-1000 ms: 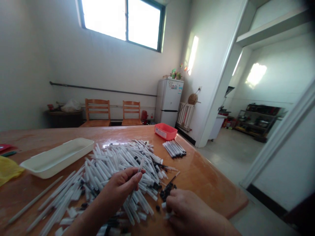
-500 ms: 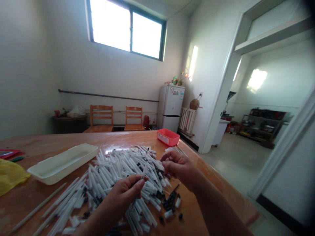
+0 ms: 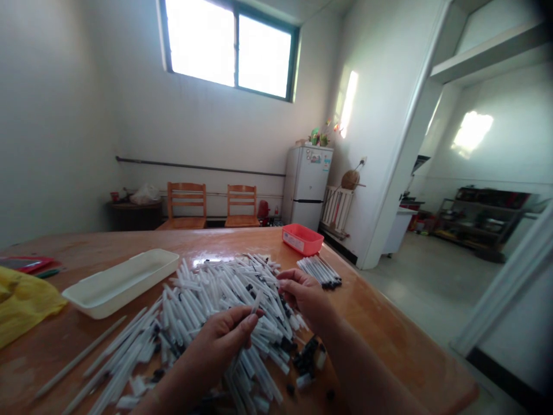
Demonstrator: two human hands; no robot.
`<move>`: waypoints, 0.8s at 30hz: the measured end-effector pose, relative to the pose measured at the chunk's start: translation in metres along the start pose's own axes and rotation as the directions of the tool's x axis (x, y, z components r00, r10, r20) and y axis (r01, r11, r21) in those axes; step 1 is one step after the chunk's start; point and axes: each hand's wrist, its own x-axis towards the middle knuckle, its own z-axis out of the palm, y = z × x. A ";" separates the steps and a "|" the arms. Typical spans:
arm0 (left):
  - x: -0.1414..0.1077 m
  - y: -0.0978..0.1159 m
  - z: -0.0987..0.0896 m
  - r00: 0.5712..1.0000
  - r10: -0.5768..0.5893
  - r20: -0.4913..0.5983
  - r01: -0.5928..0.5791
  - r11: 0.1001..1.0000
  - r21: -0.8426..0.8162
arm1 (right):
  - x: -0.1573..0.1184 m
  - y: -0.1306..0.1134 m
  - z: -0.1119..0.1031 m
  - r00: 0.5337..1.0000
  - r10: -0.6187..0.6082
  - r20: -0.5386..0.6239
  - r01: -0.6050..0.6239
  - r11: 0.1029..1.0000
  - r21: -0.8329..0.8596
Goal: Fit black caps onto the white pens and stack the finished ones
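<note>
A large heap of whitish pen barrels [image 3: 207, 294] and loose clear parts covers the middle of the wooden table. Over its near part, my left hand [image 3: 227, 340] pinches a thin translucent pen barrel [image 3: 258, 301] between thumb and fingers, its tip pointing up. My right hand [image 3: 305, 294] is at the right side of the heap, fingers bent together near the pens; whatever is between them is too small to name. Small black caps [image 3: 306, 357] lie below my right hand. Beyond it, several pens with black ends [image 3: 319, 272] lie side by side.
A red basket [image 3: 302, 240] stands near the table's far edge. To the left are a long cream tray [image 3: 121, 283], a yellow bag [image 3: 26, 305] and a long thin stick [image 3: 80, 357]. Two wooden chairs [image 3: 186, 204] and a fridge [image 3: 309, 181] stand behind the table.
The camera view has turned slightly, shifting the surroundings. My right hand has moved left relative to the row of pens, which now shows more fully. My left hand still holds the barrel.
</note>
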 end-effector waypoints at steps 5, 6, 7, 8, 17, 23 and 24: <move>0.002 -0.001 -0.003 0.997 -0.017 -0.075 0.011 0.997 -0.075 | -0.002 -0.001 0.000 1.000 0.026 0.018 -0.024 0.997 -0.068; 0.003 -0.001 -0.004 0.995 -0.027 -0.101 0.016 0.994 -0.107 | -0.003 -0.002 0.001 0.999 0.035 0.035 -0.033 0.998 -0.045; 0.004 -0.001 -0.004 0.991 -0.036 -0.132 0.017 0.990 -0.139 | -0.005 -0.002 0.002 0.997 0.048 0.055 -0.047 0.999 -0.019; 0.004 -0.001 -0.005 0.985 -0.041 -0.170 0.012 0.986 -0.168 | -0.007 -0.003 0.003 0.995 0.066 0.079 -0.066 0.998 0.007; 0.007 -0.001 -0.014 0.844 -0.027 -0.536 -0.129 0.960 -0.251 | -0.026 0.009 0.027 0.892 0.302 0.336 -0.335 0.941 0.042; 0.007 -0.001 -0.017 0.781 -0.035 -0.624 -0.186 0.940 -0.286 | -0.030 0.015 0.038 0.848 0.344 0.404 -0.387 0.921 0.029; 0.006 0.000 -0.016 0.772 -0.037 -0.635 -0.194 0.937 -0.291 | -0.030 0.016 0.039 0.844 0.347 0.410 -0.391 0.920 0.026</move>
